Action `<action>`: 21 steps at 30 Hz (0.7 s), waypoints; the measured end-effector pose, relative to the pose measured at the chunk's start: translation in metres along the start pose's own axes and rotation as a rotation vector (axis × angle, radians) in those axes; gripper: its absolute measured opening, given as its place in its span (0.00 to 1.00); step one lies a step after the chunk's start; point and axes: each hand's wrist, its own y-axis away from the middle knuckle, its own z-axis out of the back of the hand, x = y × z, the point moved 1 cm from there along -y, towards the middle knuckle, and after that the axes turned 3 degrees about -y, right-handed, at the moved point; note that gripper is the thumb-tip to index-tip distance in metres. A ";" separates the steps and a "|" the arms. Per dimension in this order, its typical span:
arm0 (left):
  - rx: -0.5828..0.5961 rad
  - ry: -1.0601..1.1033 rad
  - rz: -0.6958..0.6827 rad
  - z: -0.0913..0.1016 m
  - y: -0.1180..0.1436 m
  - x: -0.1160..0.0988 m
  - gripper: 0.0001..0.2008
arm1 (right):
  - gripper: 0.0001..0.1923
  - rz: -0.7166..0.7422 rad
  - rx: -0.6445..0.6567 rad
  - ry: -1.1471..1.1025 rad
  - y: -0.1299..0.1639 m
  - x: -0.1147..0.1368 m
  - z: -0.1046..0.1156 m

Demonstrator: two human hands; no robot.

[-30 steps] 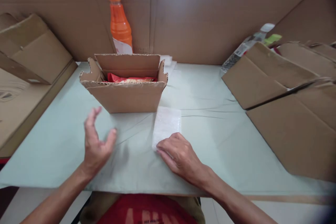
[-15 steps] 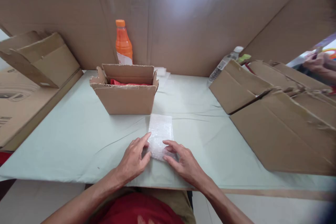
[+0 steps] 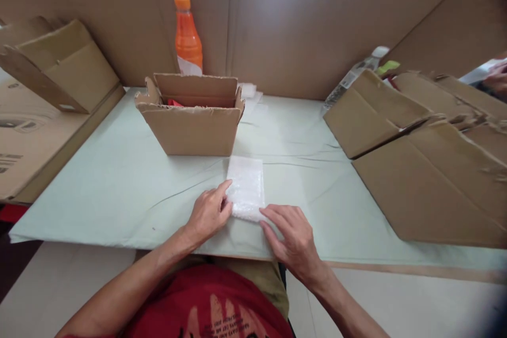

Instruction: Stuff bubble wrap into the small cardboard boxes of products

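Note:
A folded white bubble-wrap sheet (image 3: 246,186) lies flat on the pale green table cover (image 3: 119,190), just in front of an open cardboard box (image 3: 190,127). My left hand (image 3: 208,214) rests at the sheet's near left edge, fingertips touching it. My right hand (image 3: 293,237) lies flat at the sheet's near right corner, fingers touching its edge. Neither hand has lifted the sheet. Something red (image 3: 173,102) shows inside the box.
An orange bottle (image 3: 187,37) stands behind the box against a cardboard wall. Flattened cardboard (image 3: 428,169) lies stacked at the right, with a clear bottle (image 3: 352,76) behind it. More cardboard (image 3: 47,74) sits at the left. Another person's hand (image 3: 498,76) shows far right.
My left hand came down from the air to the sheet's left edge. My right hand slid from on top of the sheet's near end to its right corner.

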 end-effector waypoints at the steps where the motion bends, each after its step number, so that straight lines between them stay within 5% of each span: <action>1: 0.008 -0.003 0.002 0.000 -0.001 0.000 0.26 | 0.13 0.036 0.063 0.015 0.002 0.003 -0.001; 4: -0.001 0.005 0.001 0.000 -0.001 -0.001 0.24 | 0.15 0.082 0.221 0.074 0.000 0.001 -0.013; 8: -0.121 0.021 -0.125 0.009 0.011 -0.004 0.22 | 0.13 0.031 0.239 0.025 -0.009 -0.011 -0.024; 12: -0.058 0.070 -0.323 0.022 0.033 -0.009 0.24 | 0.13 -0.143 0.347 -0.230 -0.015 -0.012 -0.016; 15: -0.007 0.147 -0.286 0.026 0.039 -0.008 0.23 | 0.15 -0.305 0.490 -0.407 -0.013 -0.007 -0.010; 17: 0.005 0.162 -0.211 0.023 0.035 -0.007 0.23 | 0.15 -0.321 0.440 -0.365 -0.010 -0.005 -0.006; 21: 0.046 0.129 -0.097 0.016 0.021 -0.004 0.24 | 0.14 -0.167 0.115 -0.017 -0.005 0.002 0.005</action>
